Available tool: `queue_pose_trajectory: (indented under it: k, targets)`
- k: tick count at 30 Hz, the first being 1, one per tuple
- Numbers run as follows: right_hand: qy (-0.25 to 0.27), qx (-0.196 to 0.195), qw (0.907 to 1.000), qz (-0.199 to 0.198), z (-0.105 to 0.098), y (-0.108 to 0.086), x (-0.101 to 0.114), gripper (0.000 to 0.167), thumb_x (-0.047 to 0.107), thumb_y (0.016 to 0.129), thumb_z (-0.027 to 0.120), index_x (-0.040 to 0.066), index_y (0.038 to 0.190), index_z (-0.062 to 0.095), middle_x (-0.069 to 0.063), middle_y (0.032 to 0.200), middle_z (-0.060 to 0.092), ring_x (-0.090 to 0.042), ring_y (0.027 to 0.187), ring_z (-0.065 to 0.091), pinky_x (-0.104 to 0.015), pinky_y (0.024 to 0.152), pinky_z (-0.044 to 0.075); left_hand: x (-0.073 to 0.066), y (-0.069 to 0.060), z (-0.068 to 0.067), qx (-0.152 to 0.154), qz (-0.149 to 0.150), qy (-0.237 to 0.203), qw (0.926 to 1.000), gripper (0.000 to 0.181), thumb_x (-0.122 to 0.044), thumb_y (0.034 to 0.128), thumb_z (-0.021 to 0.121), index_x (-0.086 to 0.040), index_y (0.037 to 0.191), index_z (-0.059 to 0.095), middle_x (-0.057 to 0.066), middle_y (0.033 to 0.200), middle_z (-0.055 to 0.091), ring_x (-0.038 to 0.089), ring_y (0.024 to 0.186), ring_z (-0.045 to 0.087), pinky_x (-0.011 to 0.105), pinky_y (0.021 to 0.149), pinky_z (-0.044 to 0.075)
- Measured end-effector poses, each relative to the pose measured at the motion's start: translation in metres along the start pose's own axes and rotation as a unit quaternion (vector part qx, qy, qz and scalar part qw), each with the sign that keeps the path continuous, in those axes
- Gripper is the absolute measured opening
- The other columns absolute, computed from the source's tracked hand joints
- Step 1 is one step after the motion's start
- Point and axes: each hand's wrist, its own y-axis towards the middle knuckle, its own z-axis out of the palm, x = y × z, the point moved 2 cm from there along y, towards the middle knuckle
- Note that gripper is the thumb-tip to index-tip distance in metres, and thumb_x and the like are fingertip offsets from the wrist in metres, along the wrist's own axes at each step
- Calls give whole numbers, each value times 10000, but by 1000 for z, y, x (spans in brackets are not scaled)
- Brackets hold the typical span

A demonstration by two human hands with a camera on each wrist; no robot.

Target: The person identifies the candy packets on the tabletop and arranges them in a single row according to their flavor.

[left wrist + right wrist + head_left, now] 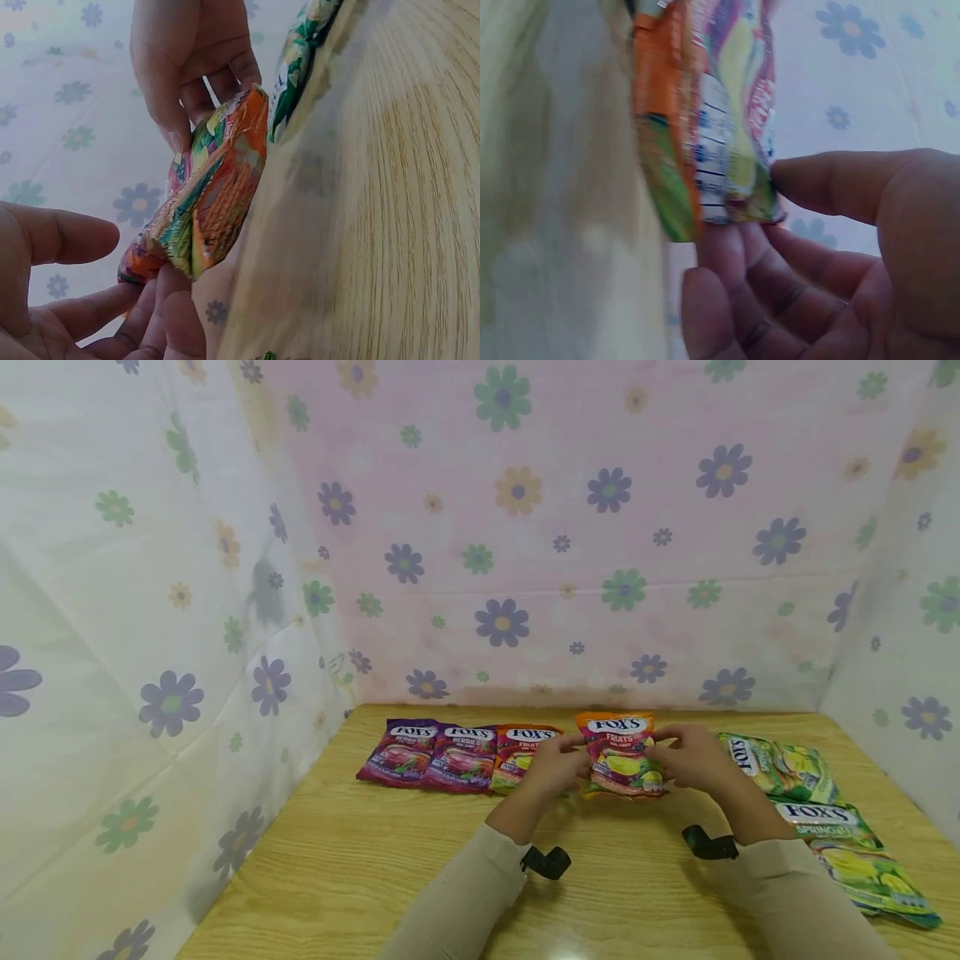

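Observation:
An orange and red FOX'S Fruits packet point(619, 756) is held between both hands, front toward the head camera. The right hand point(697, 758) pinches its right edge; in the right wrist view the thumb point(832, 184) lies on the front of the packet point(739, 112), with the fingers behind. At its left edge is the left hand point(551, 774). In the left wrist view the left hand's fingers touch the packet point(202, 195) from behind, while its thumb point(75, 236) stands apart from it. Left of the hands, another Fruits packet point(516, 758) lies partly behind the left hand.
Two purple Berries packets point(405, 756) point(461, 760) lie in the row at the left, beside the Fruits packet. Several green FOX'S packets point(873, 872) lie at the right, near the right forearm. Flowered cloth point(555, 568) stands behind and on both sides of the wooden table point(330, 868).

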Motion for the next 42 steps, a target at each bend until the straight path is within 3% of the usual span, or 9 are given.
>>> queue_pose_trajectory:
  k: [8, 16, 23, 33, 42]
  targets:
    - [426, -344, 9985, 9, 18, 7, -5, 641, 390, 1019, 645, 27, 1518, 472, -236, 1223, 667, -196, 843, 702, -368, 735, 626, 7, 6, -6, -326, 187, -108, 9992, 463, -172, 959, 669, -165, 1420, 627, 31, 1085, 679, 190, 812, 628, 315, 619, 517]
    - [1022, -420, 9939, -21, 30, 11, -12, 568, 273, 1041, 633, 8, 1517, 471, -251, 1214, 657, -213, 906, 688, -338, 730, 616, 12, 7, -8, -442, 203, -180, 9987, 491, -137, 951, 658, -118, 1439, 604, 52, 1048, 671, 180, 743, 586, 299, 615, 512]
    - [1040, -351, 9937, 247, 38, 16, -18, 559, 241, 1037, 617, 15, 1526, 467, -256, 1262, 620, -222, 891, 639, -347, 707, 586, 18, 10, -11, -474, 102, -165, 9987, 486, -141, 961, 667, -117, 1442, 608, 50, 1022, 671, 189, 715, 568, 286, 621, 527]
    - [1172, -94, 9927, 255, 42, 12, -13, 599, 167, 1026, 591, -11, 1566, 399, -253, 1292, 605, -226, 887, 594, -327, 671, 553, 19, 11, -13, -606, 65, 126, 9981, 413, -162, 987, 653, -116, 1397, 649, 44, 1059, 700, 210, 811, 632, 319, 711, 590]
    - [1244, -66, 9918, 289, 46, 14, -17, 536, 147, 1020, 579, -5, 1523, 476, -280, 1413, 572, -207, 895, 612, -328, 672, 554, 19, 9, -15, -678, -66, 165, 9975, 389, -124, 969, 642, -87, 1355, 670, 55, 992, 708, 202, 764, 615, 292, 653, 545]
